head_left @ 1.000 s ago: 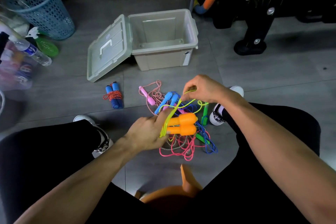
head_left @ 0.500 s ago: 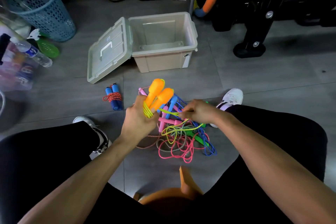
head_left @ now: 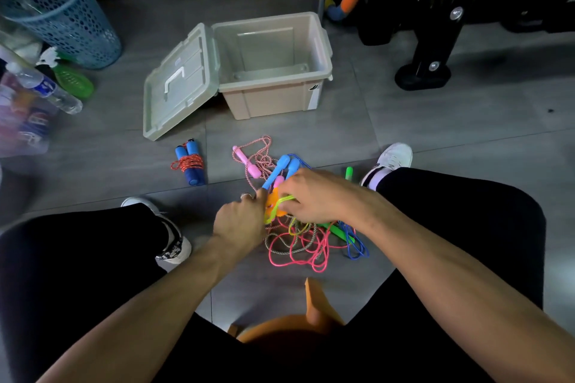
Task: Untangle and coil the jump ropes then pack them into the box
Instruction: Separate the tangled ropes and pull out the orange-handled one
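A tangled pile of jump ropes (head_left: 306,242) lies on the floor between my feet: pink, blue, grey and yellow-green cords, with light blue handles (head_left: 281,169) and a pink handle (head_left: 247,162) at its far side. My left hand (head_left: 241,222) grips the orange handles (head_left: 273,207), mostly hidden behind my fingers. My right hand (head_left: 314,196) is over them and pinches the yellow-green cord (head_left: 280,204) wound on the handles. One coiled rope with dark blue handles and red cord (head_left: 189,162) lies apart at the left. The beige box (head_left: 273,96) stands open beyond, nothing in it.
The box lid (head_left: 179,84) hangs open to the left. A blue mesh basket (head_left: 62,14), a water bottle (head_left: 45,88) and a green bottle (head_left: 73,81) sit at the far left. Black equipment legs (head_left: 429,65) stand at the far right. An orange stool (head_left: 311,314) is under me.
My left hand dropped the orange handles from raised and upright down onto the pile. My right hand moved in over them with the yellow-green cord, so both hands now meet.
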